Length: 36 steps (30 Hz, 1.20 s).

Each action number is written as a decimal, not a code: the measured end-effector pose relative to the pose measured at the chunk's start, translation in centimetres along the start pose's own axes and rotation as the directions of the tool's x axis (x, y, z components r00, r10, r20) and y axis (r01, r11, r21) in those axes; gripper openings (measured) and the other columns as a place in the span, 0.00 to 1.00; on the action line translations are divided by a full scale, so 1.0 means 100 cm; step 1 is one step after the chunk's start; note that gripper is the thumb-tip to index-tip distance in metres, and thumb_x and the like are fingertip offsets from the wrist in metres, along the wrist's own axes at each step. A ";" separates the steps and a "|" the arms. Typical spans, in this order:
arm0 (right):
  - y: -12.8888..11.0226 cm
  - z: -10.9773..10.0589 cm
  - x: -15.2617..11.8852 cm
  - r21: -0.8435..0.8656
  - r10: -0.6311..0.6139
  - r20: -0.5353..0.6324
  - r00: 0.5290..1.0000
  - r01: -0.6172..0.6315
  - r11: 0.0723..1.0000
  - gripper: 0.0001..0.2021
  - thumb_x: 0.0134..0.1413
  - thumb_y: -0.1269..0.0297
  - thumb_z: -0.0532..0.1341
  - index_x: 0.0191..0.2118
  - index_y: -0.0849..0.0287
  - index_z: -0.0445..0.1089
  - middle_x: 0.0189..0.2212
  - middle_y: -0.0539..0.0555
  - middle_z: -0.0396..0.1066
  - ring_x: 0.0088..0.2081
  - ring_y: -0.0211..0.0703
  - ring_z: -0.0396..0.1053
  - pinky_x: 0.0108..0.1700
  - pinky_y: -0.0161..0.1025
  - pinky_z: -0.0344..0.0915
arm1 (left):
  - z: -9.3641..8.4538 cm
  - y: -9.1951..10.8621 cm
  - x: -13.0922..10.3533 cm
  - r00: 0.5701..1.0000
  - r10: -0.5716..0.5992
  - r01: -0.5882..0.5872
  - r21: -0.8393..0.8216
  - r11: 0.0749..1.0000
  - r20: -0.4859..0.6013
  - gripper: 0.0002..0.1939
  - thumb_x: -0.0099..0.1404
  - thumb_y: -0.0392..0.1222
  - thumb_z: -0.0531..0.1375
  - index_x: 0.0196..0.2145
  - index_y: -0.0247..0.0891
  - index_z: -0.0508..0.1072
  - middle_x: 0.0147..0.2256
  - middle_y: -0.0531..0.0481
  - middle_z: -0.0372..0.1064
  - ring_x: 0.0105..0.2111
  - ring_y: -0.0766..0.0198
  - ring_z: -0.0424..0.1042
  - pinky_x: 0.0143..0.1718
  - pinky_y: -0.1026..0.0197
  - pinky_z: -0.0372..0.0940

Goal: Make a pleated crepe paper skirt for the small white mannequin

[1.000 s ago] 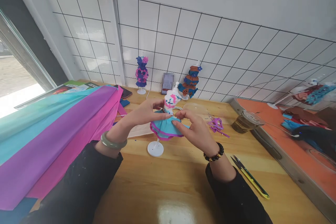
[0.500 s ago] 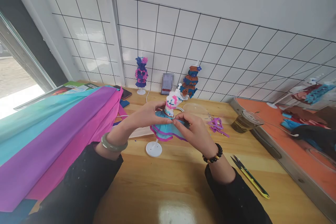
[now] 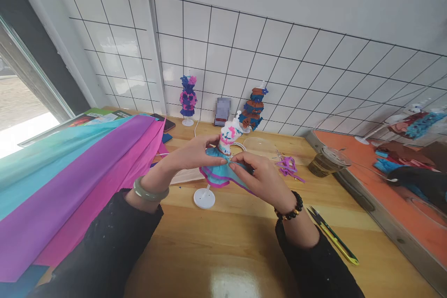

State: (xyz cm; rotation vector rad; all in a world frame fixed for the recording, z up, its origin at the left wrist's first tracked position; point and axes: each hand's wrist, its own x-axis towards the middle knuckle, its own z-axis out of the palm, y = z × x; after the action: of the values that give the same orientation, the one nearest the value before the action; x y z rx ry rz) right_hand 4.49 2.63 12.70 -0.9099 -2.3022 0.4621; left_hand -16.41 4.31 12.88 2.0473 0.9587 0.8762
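A small white dress form (image 3: 229, 133) with pink and teal marks tilts on its round white base (image 3: 204, 198). Round its waist hangs a light blue skirt (image 3: 216, 173) with a purple hem. My left hand (image 3: 195, 152) is wrapped round the form's waist from the left, its thumb pressing on the skirt's top edge. On the right, my right hand (image 3: 258, 174) pinches the skirt's blue material between thumb and fingers, close to the left thumb. Part of the skirt is hidden behind the right hand.
Blue, purple and pink sheets (image 3: 87, 172) cover the left side. Two dressed forms (image 3: 188, 98) and a phone (image 3: 222, 111) stand at the wall. Rightward are purple scraps (image 3: 288, 167), a lidded cup (image 3: 328, 162), a yellow cutter (image 3: 337, 242) and an orange surface (image 3: 352, 158).
My right hand has shifted slightly right, drawing the skirt's material a little with it. My left hand has hardly moved, and the dress form stays in place.
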 end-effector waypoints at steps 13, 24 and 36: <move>-0.006 -0.004 0.001 -0.005 0.003 0.028 1.000 -0.003 1.000 0.10 0.63 0.66 0.51 0.34 0.58 0.67 0.28 0.50 0.70 0.30 0.37 0.65 0.33 0.35 0.58 | 0.001 -0.003 0.000 1.000 0.007 -0.006 -0.016 1.000 0.023 0.16 0.58 0.41 0.60 0.45 0.38 0.67 0.45 0.48 0.70 0.45 0.58 0.68 0.45 0.57 0.64; 0.001 -0.007 0.000 -0.090 0.047 0.008 0.999 -0.046 0.995 0.04 0.59 0.66 0.56 0.37 0.58 0.67 0.33 0.52 0.70 0.34 0.40 0.66 0.36 0.36 0.59 | 0.001 -0.003 0.000 1.000 -0.012 0.012 -0.016 1.000 0.024 0.16 0.58 0.42 0.60 0.44 0.38 0.67 0.44 0.48 0.69 0.45 0.58 0.68 0.45 0.56 0.64; -0.002 -0.007 0.000 0.045 0.022 0.040 0.999 -0.024 0.999 0.07 0.60 0.64 0.56 0.32 0.58 0.68 0.29 0.50 0.68 0.31 0.37 0.64 0.33 0.35 0.59 | 0.002 -0.002 0.000 1.000 0.001 -0.001 -0.018 1.000 0.024 0.17 0.58 0.43 0.60 0.45 0.38 0.67 0.44 0.48 0.69 0.44 0.58 0.68 0.45 0.56 0.64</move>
State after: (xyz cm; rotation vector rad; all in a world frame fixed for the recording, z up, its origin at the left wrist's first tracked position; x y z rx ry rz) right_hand 4.81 2.59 13.31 -0.9137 -2.3096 0.5442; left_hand -16.34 4.32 12.59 2.0391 0.9341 0.8562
